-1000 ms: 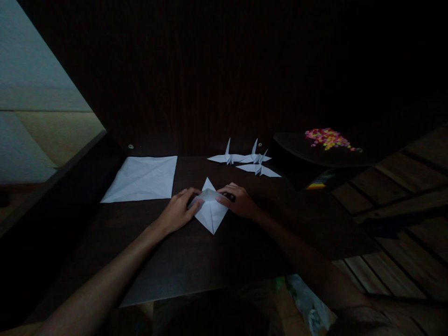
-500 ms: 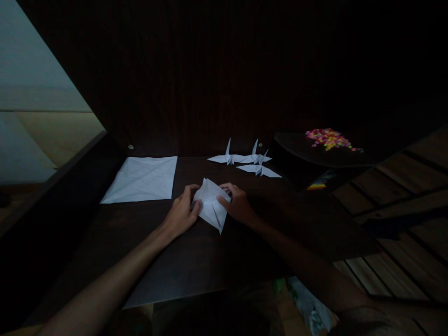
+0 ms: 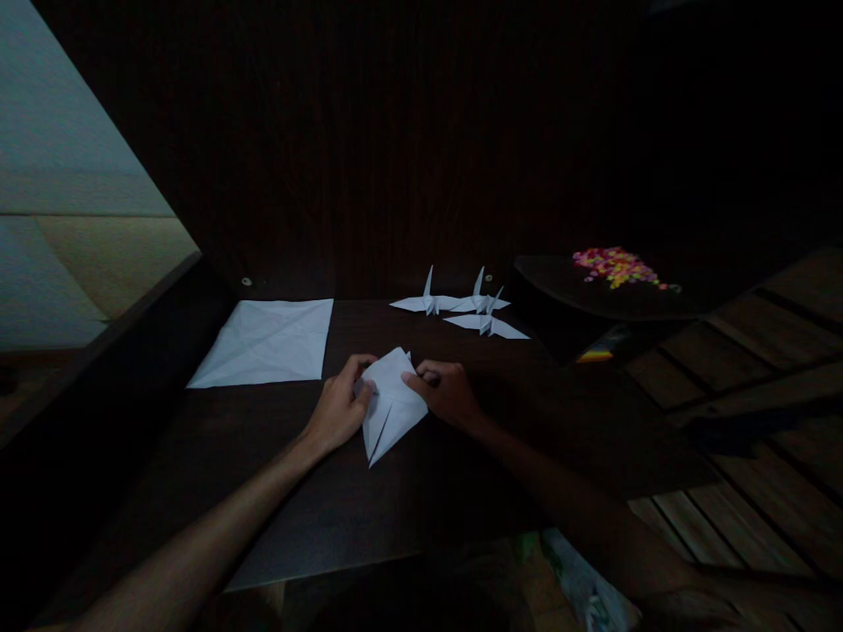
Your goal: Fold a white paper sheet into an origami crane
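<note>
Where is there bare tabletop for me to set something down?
Widest: the near tabletop between the forearms, short of the folded paper. Smaller: the gap between the flat sheet and the leftmost paper bird. Beyond the right hand, it is too dark to be sure. Crowded: around both hands, and at the back, where three birds cluster.

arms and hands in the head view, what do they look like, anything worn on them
The left grip and right grip are bare human hands, no gloves, rings or watch visible. The left forearm and right forearm show no sleeves; dim light hides small markings.
</note>
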`<move>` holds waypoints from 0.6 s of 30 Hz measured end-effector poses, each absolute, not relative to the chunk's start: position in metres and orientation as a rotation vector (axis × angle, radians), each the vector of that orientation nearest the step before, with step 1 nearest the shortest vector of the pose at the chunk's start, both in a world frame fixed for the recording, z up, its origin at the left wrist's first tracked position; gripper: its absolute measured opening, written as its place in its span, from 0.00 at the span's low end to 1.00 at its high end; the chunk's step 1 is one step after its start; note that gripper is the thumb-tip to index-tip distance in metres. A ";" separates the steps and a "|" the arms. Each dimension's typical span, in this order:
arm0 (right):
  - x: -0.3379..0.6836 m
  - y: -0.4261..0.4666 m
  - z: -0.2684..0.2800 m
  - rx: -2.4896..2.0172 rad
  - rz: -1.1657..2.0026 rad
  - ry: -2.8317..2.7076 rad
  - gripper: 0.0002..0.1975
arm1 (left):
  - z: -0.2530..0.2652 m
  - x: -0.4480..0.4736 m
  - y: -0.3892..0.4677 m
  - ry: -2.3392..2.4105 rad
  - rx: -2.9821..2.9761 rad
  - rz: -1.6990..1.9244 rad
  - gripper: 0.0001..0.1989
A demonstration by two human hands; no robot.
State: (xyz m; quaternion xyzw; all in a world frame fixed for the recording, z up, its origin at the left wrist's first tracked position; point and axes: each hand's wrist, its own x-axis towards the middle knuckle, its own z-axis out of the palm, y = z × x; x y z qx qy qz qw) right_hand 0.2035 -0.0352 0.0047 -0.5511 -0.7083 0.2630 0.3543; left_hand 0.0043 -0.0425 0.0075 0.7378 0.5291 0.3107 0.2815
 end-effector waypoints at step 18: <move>0.208 -0.027 -0.001 -1.480 0.778 -1.653 0.10 | 0.007 0.009 -0.057 1.112 2.124 0.788 0.33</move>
